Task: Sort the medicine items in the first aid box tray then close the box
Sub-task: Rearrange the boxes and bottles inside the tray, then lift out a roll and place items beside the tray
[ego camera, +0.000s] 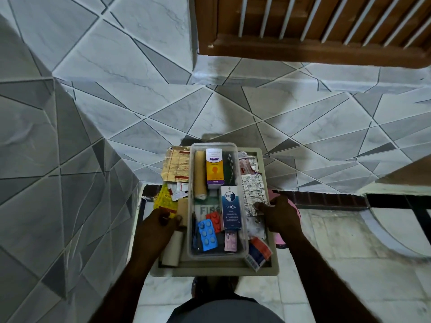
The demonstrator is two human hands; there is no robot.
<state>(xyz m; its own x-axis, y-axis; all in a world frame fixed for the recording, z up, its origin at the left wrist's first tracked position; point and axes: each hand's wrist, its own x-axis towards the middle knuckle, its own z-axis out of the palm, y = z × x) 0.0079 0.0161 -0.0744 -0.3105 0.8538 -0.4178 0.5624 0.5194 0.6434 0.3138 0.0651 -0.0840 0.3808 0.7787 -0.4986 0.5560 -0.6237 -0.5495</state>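
With your left hand (pixel 161 226) and right hand (pixel 278 217) each curling fingers round a side of the box (pixel 221 271) at lower centre, any tilt could slide the clear tray (pixel 191 173) or spill the yellow sachet (pixel 164 201) overhanging its left rim.

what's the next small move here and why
Probably set the first aid box down, freeing a hand. The left hand and right hand both grip its sides, so neither can sort, while the blue blister pack, the blue-and-white carton and other items lie jumbled in the clear tray.
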